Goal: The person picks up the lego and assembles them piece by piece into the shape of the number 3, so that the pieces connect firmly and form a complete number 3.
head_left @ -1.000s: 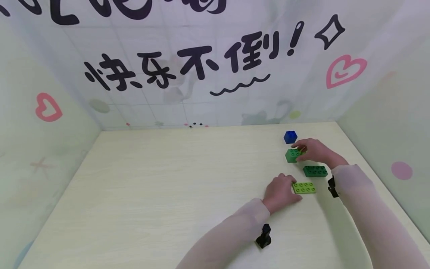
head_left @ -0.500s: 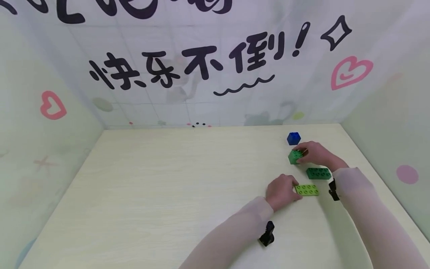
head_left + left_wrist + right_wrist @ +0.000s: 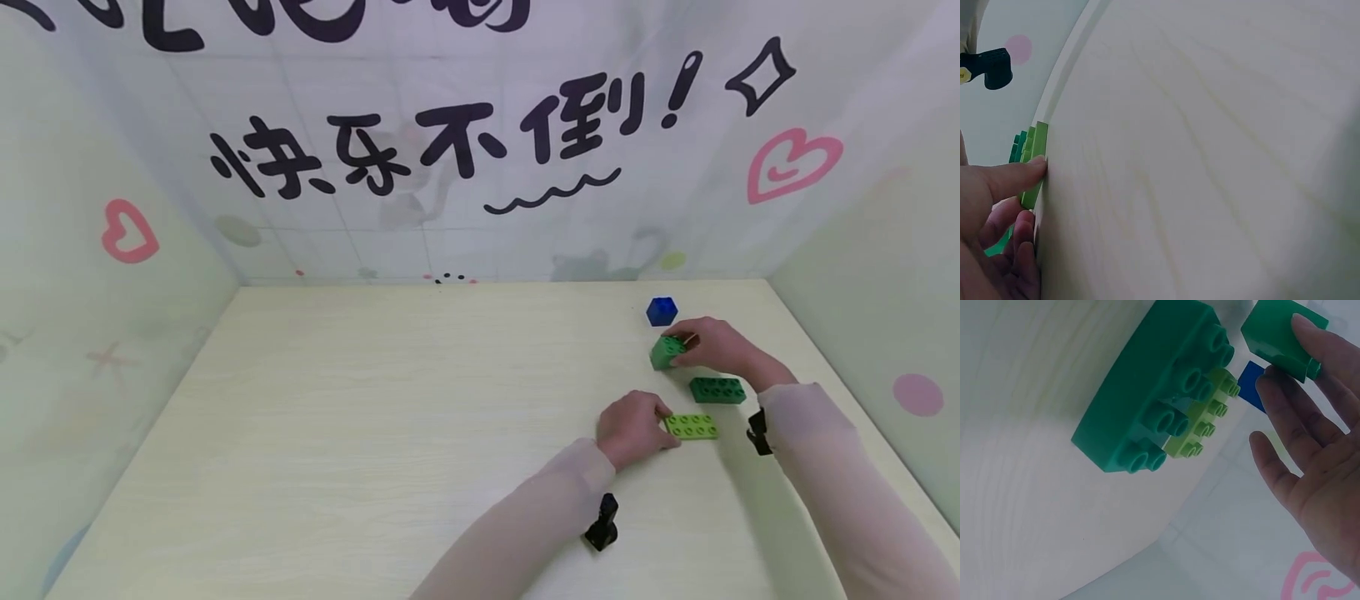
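My right hand (image 3: pixel 686 346) pinches a green square brick (image 3: pixel 664 352) at the far right of the table and holds it tilted. In the right wrist view its fingers (image 3: pixel 1319 347) lie on the green square brick (image 3: pixel 1275 334). My left hand (image 3: pixel 654 421) grips the left end of a light green flat brick (image 3: pixel 693 427). In the left wrist view a fingertip (image 3: pixel 1032 165) presses that light green brick (image 3: pixel 1036 150) on its edge. A dark green long brick (image 3: pixel 717 390) lies between the two hands, also in the right wrist view (image 3: pixel 1160 406). A blue brick (image 3: pixel 662 312) sits just behind.
The pale wooden table (image 3: pixel 375 417) is walled on three sides by a printed backdrop (image 3: pixel 450 150). The right edge (image 3: pixel 840 367) runs close to the bricks. Black wrist camera mounts (image 3: pixel 602 523) show on both sleeves.
The right hand has tipped the green square brick up a little. The left hand stays at the light green brick. The view has shifted slightly.
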Motion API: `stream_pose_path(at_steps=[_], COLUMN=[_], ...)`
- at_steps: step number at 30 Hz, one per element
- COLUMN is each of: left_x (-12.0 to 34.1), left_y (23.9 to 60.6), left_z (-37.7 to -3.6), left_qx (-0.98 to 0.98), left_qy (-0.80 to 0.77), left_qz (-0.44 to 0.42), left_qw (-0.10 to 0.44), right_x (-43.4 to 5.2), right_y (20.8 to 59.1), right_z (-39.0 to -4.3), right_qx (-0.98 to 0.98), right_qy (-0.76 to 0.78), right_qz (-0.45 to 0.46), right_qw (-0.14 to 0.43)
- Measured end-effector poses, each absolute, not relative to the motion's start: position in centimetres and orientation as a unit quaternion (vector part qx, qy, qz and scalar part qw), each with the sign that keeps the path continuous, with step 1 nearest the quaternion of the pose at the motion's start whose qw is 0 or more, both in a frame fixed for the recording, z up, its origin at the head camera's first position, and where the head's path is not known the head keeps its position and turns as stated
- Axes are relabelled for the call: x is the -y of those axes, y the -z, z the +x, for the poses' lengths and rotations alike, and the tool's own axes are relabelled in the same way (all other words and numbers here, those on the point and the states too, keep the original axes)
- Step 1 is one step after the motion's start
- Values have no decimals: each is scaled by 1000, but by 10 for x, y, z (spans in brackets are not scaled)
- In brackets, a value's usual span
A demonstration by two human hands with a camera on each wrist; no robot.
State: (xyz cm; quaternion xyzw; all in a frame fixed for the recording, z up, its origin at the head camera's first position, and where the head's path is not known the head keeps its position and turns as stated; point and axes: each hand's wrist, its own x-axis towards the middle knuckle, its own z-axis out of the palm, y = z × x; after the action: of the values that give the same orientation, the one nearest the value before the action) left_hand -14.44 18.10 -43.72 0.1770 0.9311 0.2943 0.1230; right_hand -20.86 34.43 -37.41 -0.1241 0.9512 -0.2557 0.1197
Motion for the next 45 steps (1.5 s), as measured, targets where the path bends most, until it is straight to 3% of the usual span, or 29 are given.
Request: stream_pose_path(at_steps=[35, 45], left_x=[-181, -182], left_y=[434, 436], left_z=[-142, -143], left_qx=[-933, -933], left_qy=[-300, -304], left_qz=[148, 148], left_qw=[131, 124], right_x=[-356, -357], right_y=[353, 358], right_z=[-145, -133], right_qx=[-959, -955], right_qy=[203, 210], right_qz=[-184, -185], right_qw=[74, 96])
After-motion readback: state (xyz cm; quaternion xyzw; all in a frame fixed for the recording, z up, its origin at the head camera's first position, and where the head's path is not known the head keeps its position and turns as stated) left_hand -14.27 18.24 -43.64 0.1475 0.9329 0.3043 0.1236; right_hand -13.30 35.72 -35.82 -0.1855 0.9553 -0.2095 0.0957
